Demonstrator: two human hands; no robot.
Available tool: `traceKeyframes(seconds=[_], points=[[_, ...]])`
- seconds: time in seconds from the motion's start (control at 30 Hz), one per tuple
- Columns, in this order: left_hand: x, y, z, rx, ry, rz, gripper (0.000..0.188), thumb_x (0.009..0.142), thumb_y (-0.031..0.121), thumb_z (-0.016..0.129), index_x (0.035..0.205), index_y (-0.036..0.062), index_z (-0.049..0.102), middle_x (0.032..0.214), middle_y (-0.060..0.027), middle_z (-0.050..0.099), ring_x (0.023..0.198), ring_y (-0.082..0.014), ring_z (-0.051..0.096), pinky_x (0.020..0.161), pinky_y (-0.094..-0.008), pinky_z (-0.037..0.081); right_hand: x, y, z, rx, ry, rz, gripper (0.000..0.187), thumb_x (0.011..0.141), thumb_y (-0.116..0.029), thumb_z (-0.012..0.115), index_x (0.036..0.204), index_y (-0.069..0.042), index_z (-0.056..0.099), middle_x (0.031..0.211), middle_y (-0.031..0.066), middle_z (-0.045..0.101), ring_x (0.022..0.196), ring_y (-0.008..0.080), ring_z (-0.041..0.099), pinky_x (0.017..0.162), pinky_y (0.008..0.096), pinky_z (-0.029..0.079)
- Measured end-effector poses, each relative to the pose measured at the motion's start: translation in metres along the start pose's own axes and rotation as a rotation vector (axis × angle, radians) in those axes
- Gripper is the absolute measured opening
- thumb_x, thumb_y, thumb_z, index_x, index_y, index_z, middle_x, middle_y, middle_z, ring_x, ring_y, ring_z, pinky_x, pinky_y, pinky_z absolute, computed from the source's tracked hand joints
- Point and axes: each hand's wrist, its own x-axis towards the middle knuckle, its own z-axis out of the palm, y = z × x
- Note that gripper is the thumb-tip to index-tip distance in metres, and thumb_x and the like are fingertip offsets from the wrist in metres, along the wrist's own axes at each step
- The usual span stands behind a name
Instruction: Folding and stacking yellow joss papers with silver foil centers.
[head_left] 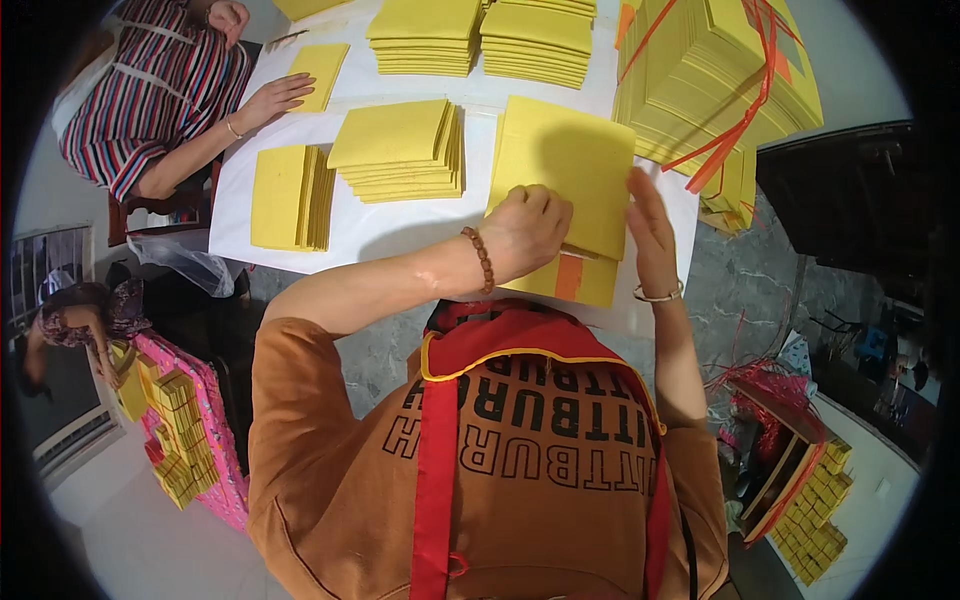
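Some layered yellow paper (585, 180)

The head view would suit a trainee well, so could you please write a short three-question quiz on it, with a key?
1. How is the left grip placed?
A: spread palm up
B: curled on the yellow sheet
C: out of view

2. True or false: the right grip is clenched into a fist.

3. What colour are the straps by the tall stack?

Key: 1. B. 2. False; it is held open beside the sheet's right edge. 3. Orange-red.
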Motion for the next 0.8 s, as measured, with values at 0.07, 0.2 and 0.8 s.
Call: traceKeyframes(seconds=[0.07, 0.2, 0.8], points=[[-0.001, -0.001, 0.003, 0.065, -0.041, -0.001, 0.044, 0.071, 0.014, 0.056, 0.111, -0.002, 0.054, 0.09, -0.0078, 0.054, 0.083, -0.0218, 0.052, 0.065, -0.0286, 0.044, -0.011, -0.007, 0.005, 0.048, 0.11, 0.04, 0.052, 0.096, -0.025, 0.043, 0.139, -0.001, 0.03, 0.144, 0.0141, 0.031, 0.133, 0.0268, 0.031, 0.107, 0.0382, 0.025], [-0.007, -0.017, -0.011, -0.15, 0.226, -0.124, 0.043, 0.068, 0.007, 0.057, 0.111, 0.0011, 0.057, 0.093, -0.0056, 0.056, 0.086, -0.0218, 0.054, 0.066, -0.0314, 0.045, -0.029, -0.002, 0.009, 0.209, 0.335, 0.107, 0.052, 0.098, -0.03, 0.038, 0.142, -0.006, 0.025, 0.143, 0.0126, 0.032, 0.129, 0.0254, 0.037, 0.104, 0.0383, 0.03], [-0.139, -0.14, 0.061, -0.007, -0.028, -0.483, 0.046, 0.078, 0.006, 0.05, 0.124, 0.0018, 0.048, 0.117, -0.0109, 0.054, 0.102, -0.0297, 0.051, 0.087, -0.0384, 0.044, -0.031, 0.005, 0.008, -0.109, 0.235, -0.03, 0.044, 0.092, -0.008, 0.048, 0.135, -0.002, 0.038, 0.138, 0.012, 0.038, 0.123, 0.0234, 0.043, 0.099, 0.034, 0.037]])
